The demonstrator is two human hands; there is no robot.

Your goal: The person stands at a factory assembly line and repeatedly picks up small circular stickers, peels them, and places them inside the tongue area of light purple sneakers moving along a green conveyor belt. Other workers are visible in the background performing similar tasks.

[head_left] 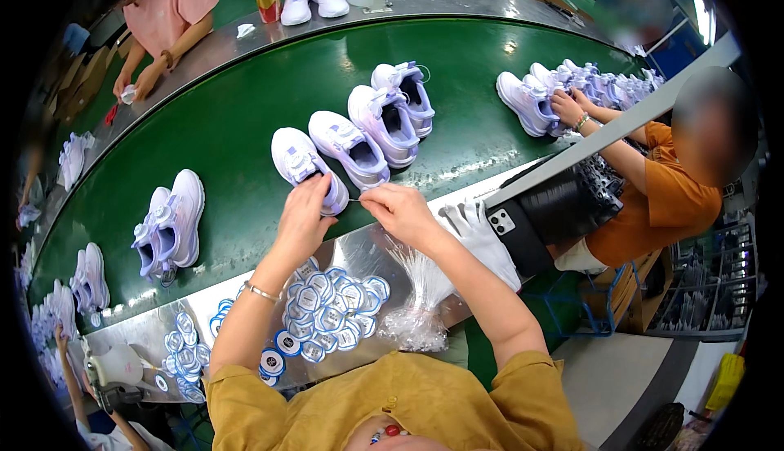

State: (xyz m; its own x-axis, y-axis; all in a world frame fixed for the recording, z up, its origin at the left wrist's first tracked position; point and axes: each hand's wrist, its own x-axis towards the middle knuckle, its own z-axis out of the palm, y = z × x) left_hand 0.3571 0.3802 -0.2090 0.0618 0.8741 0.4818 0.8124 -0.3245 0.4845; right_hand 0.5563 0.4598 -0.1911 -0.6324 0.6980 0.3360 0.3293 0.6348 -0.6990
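Note:
A white and lavender sneaker (294, 150) stands on the green belt, its heel toward me. My left hand (304, 216) grips the heel end, fingertips over the collar opening. Beside the heel, my right hand (398, 212) pinches a thin pale strand (354, 200) that runs toward the left hand; its far end is hidden. Close to the right hand is the heel of a second sneaker (349, 147). Another pair of sneakers (384, 124) sits beyond it. Below my hands, round blue-rimmed tags (331, 319) lie heaped on the metal ledge, beside a bundle of thin clear strands (418, 296).
White gloves (478, 238) and a phone (501, 221) lie right of my right arm. Sneaker pairs (175, 218) stand leftward on the belt (237, 100). At right, a person in orange (674, 198) handles sneakers under a slanting bar (621, 116). Opposite works a person in pink (175, 2).

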